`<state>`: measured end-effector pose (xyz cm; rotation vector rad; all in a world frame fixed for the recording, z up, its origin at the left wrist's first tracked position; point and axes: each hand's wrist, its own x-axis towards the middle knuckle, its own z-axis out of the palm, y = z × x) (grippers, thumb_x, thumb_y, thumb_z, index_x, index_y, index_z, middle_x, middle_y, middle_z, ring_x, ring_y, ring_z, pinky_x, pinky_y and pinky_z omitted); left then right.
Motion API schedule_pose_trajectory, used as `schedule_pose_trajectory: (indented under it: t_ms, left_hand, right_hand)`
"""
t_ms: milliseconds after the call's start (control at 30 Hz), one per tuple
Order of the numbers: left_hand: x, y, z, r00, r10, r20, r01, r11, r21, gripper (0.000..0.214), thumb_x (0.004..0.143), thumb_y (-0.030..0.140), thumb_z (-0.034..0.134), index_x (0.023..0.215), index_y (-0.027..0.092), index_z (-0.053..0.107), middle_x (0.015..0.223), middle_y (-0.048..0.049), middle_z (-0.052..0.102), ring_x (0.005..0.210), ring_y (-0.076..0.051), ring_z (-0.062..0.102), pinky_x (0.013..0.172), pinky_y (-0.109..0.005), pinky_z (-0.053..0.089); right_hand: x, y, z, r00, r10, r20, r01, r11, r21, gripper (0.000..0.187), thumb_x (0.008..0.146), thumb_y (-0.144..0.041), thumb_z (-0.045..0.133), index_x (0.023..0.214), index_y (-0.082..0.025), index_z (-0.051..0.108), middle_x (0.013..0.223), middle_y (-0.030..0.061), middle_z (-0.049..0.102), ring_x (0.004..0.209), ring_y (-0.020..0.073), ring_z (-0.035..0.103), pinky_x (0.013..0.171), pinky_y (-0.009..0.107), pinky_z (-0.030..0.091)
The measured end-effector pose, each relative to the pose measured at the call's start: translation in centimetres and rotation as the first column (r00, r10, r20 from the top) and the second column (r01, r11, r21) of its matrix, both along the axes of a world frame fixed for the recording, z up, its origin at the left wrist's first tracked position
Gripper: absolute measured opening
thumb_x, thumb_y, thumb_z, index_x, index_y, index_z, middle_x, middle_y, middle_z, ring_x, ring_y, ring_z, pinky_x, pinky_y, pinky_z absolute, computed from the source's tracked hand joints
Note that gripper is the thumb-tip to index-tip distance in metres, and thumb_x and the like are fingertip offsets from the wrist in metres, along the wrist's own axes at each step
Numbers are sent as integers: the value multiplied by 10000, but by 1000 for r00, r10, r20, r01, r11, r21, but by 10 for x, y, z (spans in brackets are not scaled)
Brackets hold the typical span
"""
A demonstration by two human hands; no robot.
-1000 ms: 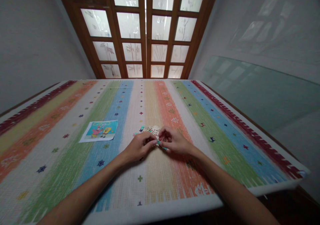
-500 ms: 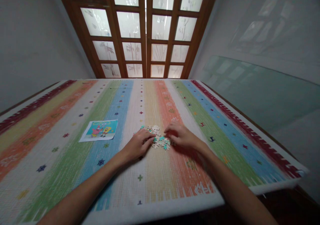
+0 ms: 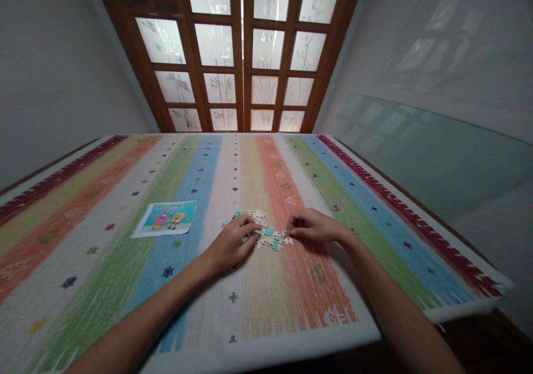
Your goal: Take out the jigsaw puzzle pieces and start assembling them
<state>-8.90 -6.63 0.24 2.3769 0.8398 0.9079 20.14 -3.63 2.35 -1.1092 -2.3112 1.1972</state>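
Note:
A small heap of loose jigsaw pieces, teal and cream, lies in the middle of a striped woven cloth. My left hand rests on the cloth at the heap's left side, fingers curled, fingertips touching the pieces. My right hand sits at the heap's right side, thumb and fingers pinched on a cream piece at the edge of the heap. A printed cartoon picture lies flat to the left of the heap.
The striped cloth covers a wide table whose near edge runs along the bottom. A wooden door with frosted glass panes stands behind the table. A glass sheet leans against the right wall.
My right hand has moved to the right, away from my left hand, spreading some pieces out from the heap. My left hand has stayed almost in place.

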Motion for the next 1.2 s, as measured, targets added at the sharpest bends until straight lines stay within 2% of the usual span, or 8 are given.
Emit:
schedule_pose_trajectory:
  t_ms: [133,300,467,667,900,967,1100,1200]
  left_hand:
    - [4,-5,3,1000,-25,4,25,999,-43,163,1009,275,567,1080,193,689,1015,-84,660,952,-225,606,874,-390,487]
    - [7,-8,5,999,-32,14,33,992,-119,166,1009,334,581,991,205,684,942,-66,665,907,-220,591,843,-385,461]
    - [6,-7,7,997,-29,68,43,978,-206,208,1020,319,531,911,201,663,877,-53,664,835,-198,580,793,-361,457]
    - [7,-9,10,997,-25,70,42,966,-257,226,1016,321,525,885,193,657,864,-53,654,816,-193,575,775,-347,452]
    - [-3,1,9,999,40,-25,-44,987,-157,221,1038,304,480,906,211,631,884,-57,645,873,-220,564,817,-362,444]
    - [-6,5,6,997,31,-75,-38,994,-102,220,1042,301,481,921,211,641,896,-58,642,904,-230,563,837,-369,444]
    - [-13,10,2,989,34,-145,-33,999,10,204,1033,284,499,979,203,679,955,-79,633,945,-244,562,859,-379,448]
    - [-20,16,3,986,60,-154,-52,997,53,213,1035,274,484,1025,203,685,974,-82,631,942,-238,567,871,-378,456]
  right_hand:
    - [-14,-7,0,987,-24,-161,10,996,-88,235,898,-428,716,944,-201,677,791,22,702,698,150,619,645,280,478]
    - [-36,-17,-7,960,-16,-280,-4,997,-72,206,902,-372,712,1001,-197,668,863,27,690,772,153,628,715,297,489]
    - [-47,-22,-6,955,-26,-296,17,999,-34,162,898,-331,717,983,-198,679,885,32,695,798,162,616,738,312,489]
    - [-51,-21,-10,968,-101,-230,121,990,77,56,891,-217,657,937,-202,684,838,32,705,768,171,626,724,315,478]
    - [-42,-13,-13,967,-176,-186,203,969,138,151,900,-168,611,991,-213,723,885,45,734,807,191,654,765,346,512]
    - [-38,-12,-14,976,-126,-179,154,976,154,174,915,-164,604,996,-224,747,963,62,751,894,210,674,839,383,521]
    - [-25,-6,-7,993,-20,-115,51,960,277,150,931,-201,647,993,-242,777,1121,91,719,1058,234,642,975,438,483]
    - [-10,-1,-1,998,36,-41,-24,966,256,197,880,-285,755,1070,-233,769,1058,82,671,993,224,616,912,398,496]
